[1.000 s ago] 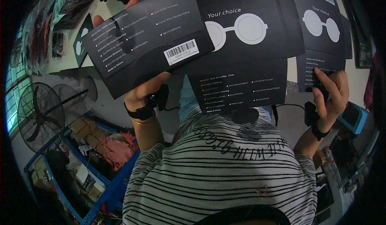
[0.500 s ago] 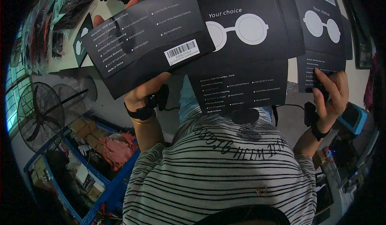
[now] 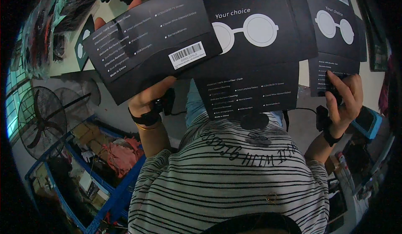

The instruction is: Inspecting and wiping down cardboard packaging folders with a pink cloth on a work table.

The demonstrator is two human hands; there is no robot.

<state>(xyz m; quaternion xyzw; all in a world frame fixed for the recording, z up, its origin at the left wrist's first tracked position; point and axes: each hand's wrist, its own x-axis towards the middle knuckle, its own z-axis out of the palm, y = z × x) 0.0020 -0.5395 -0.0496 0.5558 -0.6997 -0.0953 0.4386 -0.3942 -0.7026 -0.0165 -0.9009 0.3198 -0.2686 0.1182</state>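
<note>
My left hand (image 3: 153, 92) grips a black printed cardboard sleeve (image 3: 146, 62), thumb under its near edge and fingertips curling over the far edge. This sleeve is tilted and carries white text and a barcode label. Partly beneath it, a flat unfolded black card packaging blank (image 3: 257, 73) with a white spectacles picture hangs over the table's near edge. At the right lies a similar unfolded blank (image 3: 335, 52). My right hand (image 3: 345, 98) has its fingertips on that blank's near flap, thumb and index finger at the flap's lower part. Both wrists wear dark straps with small devices.
Plastic-wrapped items (image 3: 46, 20) are heaped at the far left of the pale table (image 3: 67, 62). A standing fan (image 3: 42, 123) is on the left, beside a blue-framed rack (image 3: 113, 204) with boxes and pink cloth. A blue plastic object (image 3: 368, 123) stands at right.
My left hand and the sleeve in it have shifted very slightly to the left. The right hand remains at the right blank's flap.
</note>
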